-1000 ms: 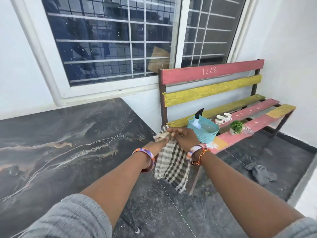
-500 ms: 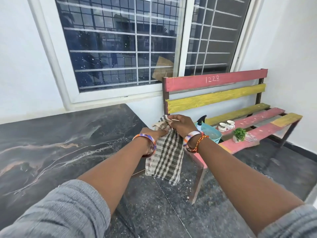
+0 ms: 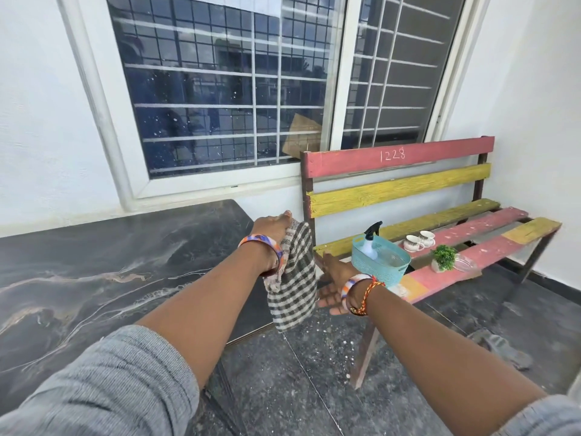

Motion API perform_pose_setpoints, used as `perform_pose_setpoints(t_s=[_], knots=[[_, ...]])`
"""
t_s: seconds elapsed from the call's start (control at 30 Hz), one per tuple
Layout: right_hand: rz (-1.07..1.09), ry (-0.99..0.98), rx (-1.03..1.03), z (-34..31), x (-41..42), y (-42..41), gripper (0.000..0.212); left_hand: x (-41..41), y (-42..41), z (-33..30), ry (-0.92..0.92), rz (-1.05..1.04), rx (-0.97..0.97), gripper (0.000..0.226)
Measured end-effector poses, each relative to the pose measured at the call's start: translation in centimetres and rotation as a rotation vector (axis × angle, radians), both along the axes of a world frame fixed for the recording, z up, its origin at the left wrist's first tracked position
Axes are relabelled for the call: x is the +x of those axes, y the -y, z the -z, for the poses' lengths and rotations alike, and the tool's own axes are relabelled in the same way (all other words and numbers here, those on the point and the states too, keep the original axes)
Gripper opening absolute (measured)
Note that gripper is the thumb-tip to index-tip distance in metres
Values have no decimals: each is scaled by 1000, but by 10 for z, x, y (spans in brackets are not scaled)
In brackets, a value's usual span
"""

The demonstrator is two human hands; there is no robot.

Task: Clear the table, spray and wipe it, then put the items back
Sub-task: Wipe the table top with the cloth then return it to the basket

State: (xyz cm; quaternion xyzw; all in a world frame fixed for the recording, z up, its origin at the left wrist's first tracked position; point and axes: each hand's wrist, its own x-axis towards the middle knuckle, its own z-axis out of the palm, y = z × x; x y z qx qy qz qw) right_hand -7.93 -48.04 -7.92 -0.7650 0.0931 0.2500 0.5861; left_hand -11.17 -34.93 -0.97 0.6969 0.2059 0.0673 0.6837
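Observation:
A checked cloth [image 3: 294, 278] hangs from my left hand [image 3: 272, 225], which grips its top edge just past the right end of the dark marble table [image 3: 94, 278]. My right hand [image 3: 334, 284] is lower and to the right, palm up with fingers spread beside the cloth's lower part, holding nothing. On the painted wooden bench [image 3: 456, 243] stand a teal basket [image 3: 379, 262] with a spray bottle [image 3: 371, 240] in it, two white cups [image 3: 419, 242], a small potted plant [image 3: 443, 258] and a clear glass dish [image 3: 465, 265].
A barred window [image 3: 220, 89] fills the wall behind the table. The bench stands right of the table against the wall, with a narrow gap of speckled dark floor [image 3: 314, 372] between them. A grey rag [image 3: 500, 347] lies on the floor under the bench's right side.
My right hand has let go of the cloth and dropped below it, opening. My left hand has lifted the cloth higher. The view has tilted up slightly.

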Motion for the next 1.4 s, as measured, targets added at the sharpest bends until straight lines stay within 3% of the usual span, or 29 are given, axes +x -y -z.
perform_pose_setpoints(t_s=[0.07, 0.13, 0.17, 0.27, 0.33, 0.4, 0.47, 0.5, 0.6, 0.77, 0.93, 1.07, 1.23, 1.4], knots=[[-8, 8, 53, 9, 3, -3, 68, 2, 0, -1, 17, 6, -65, 42], [-8, 104, 110, 33, 27, -2, 106, 1, 1, -4, 35, 19, -135, 63], [-14, 141, 113, 28, 25, -2, 109, 1, 1, -5, 45, 20, -145, 65], [25, -15, 303, 17, 18, 0, 62, 3, -1, -9, 76, 45, -101, 70], [118, 2, 399, 7, 14, 5, 56, 4, -7, -9, 104, 48, -1, 73], [215, 103, 505, 11, 31, 16, 66, 4, -16, -10, 147, 28, 75, 72], [275, 213, 523, 12, 46, 22, 97, 3, -23, -11, 193, 5, 114, 60], [268, 262, 526, 1, 43, 22, 102, 4, -26, -10, 207, -4, 140, 51], [227, 346, 528, -28, 37, 21, 63, 4, -31, -9, 217, -10, 267, 30], [60, 336, 479, -49, 50, 30, 53, 10, -38, -14, 168, 40, 455, 32], [95, 389, 425, -59, 57, 50, 19, 17, -40, -15, 148, 107, 251, 50], [160, 440, 390, -65, 63, 55, 19, 32, -32, -11, 104, -24, 421, 33], [233, 485, 393, -61, 77, 65, 14, 61, -15, -10, 127, -75, 606, 34], [320, 536, 446, -47, 108, 87, 9, 111, 5, -4, 133, -138, 486, 45]])
